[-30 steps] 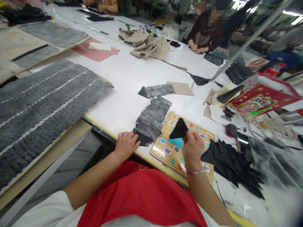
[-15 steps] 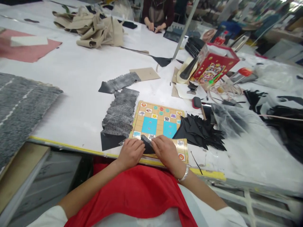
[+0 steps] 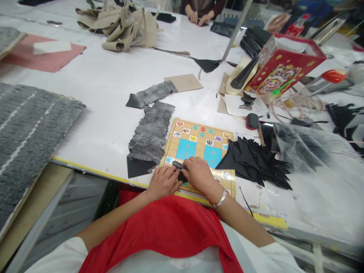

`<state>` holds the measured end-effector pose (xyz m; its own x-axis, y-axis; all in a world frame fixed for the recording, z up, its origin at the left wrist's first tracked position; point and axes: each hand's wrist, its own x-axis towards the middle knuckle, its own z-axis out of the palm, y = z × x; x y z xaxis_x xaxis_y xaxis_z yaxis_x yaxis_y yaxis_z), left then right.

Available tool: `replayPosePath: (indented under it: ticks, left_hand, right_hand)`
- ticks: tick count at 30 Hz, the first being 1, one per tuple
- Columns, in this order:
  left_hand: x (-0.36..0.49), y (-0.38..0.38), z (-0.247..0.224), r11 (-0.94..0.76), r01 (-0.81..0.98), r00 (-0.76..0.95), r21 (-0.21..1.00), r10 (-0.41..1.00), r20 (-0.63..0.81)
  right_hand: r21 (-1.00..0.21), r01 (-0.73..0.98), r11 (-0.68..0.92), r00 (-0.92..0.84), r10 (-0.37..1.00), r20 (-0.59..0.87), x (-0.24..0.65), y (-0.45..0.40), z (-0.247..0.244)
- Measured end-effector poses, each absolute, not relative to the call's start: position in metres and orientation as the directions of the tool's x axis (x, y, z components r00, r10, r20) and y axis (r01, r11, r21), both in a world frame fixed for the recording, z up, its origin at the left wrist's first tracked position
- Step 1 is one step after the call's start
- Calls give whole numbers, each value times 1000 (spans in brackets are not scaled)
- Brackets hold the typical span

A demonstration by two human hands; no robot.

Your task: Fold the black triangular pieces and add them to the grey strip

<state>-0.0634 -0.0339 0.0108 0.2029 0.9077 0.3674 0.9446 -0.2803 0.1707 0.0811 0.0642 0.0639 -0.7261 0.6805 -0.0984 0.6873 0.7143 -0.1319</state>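
Between my two hands is a small black piece of material [image 3: 179,166] with a grey edge folded over, partly hidden by the fingers. My left hand [image 3: 164,181] has its fingers closed on the left side of it. The right hand [image 3: 199,172], with a silver bracelet at the wrist, pinches the other side. Both hands rest over a game board [image 3: 170,146] printed with animals and blue blocks. Left of the board lies an overlapping row of grey-and-black pieces [image 3: 150,132]. To its right sits a heap of black pointed pieces [image 3: 253,161].
A red patterned box [image 3: 284,72] stands at the right, behind a small black-and-red case [image 3: 252,121]. Clear plastic sheeting [image 3: 309,151] covers the right side. Grey textured sheets [image 3: 31,132] lie at left, beige material [image 3: 122,26] farther back. Another person's hands [image 3: 200,18] work across the table.
The view has shifted, so the table contents sit differently in it. Both hands stay on the black piece; my right fingers have moved in closer over its folded grey edge.
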Motion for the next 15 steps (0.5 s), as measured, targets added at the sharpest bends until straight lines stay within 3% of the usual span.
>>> replayPosePath:
  ticks: [8, 15]
  left_hand:
    - [-68, -33, 5, -267, 954, 195, 134, 897, 398]
    - [-77, -33, 6, -256, 914, 140, 314, 927, 348]
  right_hand:
    - [-199, 607, 770, -774, 629, 73, 92, 57, 36]
    - [-237, 497, 835, -818, 542, 193, 104, 59, 19]
